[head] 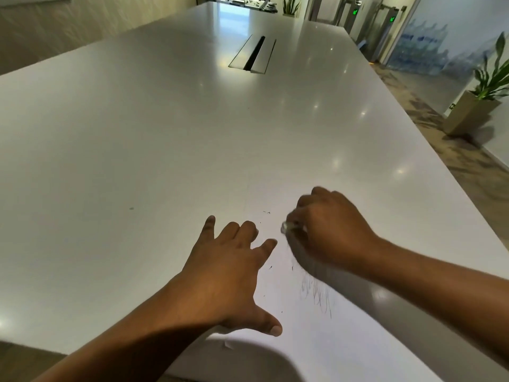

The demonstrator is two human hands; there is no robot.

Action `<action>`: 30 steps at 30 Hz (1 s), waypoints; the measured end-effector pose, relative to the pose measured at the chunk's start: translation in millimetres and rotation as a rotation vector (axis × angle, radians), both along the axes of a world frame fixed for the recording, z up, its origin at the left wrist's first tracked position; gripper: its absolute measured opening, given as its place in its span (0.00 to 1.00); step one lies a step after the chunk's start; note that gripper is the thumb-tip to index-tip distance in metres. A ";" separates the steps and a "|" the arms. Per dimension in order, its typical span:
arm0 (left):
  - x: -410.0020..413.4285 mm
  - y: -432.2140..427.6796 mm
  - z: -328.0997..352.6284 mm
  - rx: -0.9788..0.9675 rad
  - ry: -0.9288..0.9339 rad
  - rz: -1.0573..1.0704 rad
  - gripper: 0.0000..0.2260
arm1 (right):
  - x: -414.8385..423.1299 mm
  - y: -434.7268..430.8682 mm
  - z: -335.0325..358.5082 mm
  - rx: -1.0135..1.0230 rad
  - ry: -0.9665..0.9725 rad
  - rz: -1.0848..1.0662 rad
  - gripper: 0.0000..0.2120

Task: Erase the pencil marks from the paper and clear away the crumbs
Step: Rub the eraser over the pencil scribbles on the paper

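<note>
Because pencil marks [316, 293] streak the paper [330, 351] at the table's [137, 133] near edge, the right hand [330, 230] curls round a small eraser [285, 226], blurred, likely rubbing. The left hand [228, 271] presses flat, fingers spread, apparently steadying the sheet among dark crumbs [270, 267].

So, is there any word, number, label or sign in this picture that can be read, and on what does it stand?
No readable text.
Green lit signs on the gates: blurred symbols, not readable.
Small dark sign by the planter: too small to read.
Pencil marks on the paper: scribbles only, no letters.
</note>
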State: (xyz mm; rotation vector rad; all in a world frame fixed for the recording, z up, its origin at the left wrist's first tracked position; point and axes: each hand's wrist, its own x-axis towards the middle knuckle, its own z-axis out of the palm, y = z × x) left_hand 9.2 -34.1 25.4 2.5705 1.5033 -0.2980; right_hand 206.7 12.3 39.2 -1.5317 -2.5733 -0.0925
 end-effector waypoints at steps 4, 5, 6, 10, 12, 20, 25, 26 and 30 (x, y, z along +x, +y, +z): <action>0.3 0.6 0.1 -0.005 0.002 0.000 0.54 | 0.5 -13.4 -0.8 0.004 -0.024 0.062 0.11; 0.4 0.6 -0.1 -0.008 0.001 0.000 0.54 | -0.7 -27.5 0.1 -0.018 -0.032 0.109 0.11; 0.4 0.6 -0.2 -0.011 -0.001 0.002 0.54 | 0.4 -34.0 -0.6 -0.026 -0.043 0.137 0.11; 0.9 0.9 -0.5 -0.003 -0.003 0.002 0.54 | 4.6 1.0 -0.8 0.048 -0.051 0.022 0.11; 1.5 1.6 -0.4 0.003 0.005 -0.004 0.54 | 5.1 5.4 -2.5 0.068 -0.057 -0.003 0.11; 2.2 0.9 1.9 -0.024 0.010 0.005 0.53 | -7.1 10.2 -0.4 0.098 -0.122 0.040 0.12; 3.2 0.6 4.0 -0.032 0.013 0.010 0.54 | -5.4 31.9 -0.2 0.086 -0.151 -0.020 0.10; 3.0 0.4 3.5 -0.030 0.009 0.010 0.54 | -4.6 24.4 0.9 0.066 -0.162 0.000 0.11; 2.4 -0.7 2.7 -0.035 0.001 0.015 0.53 | -6.7 11.4 2.7 0.087 -0.194 0.036 0.12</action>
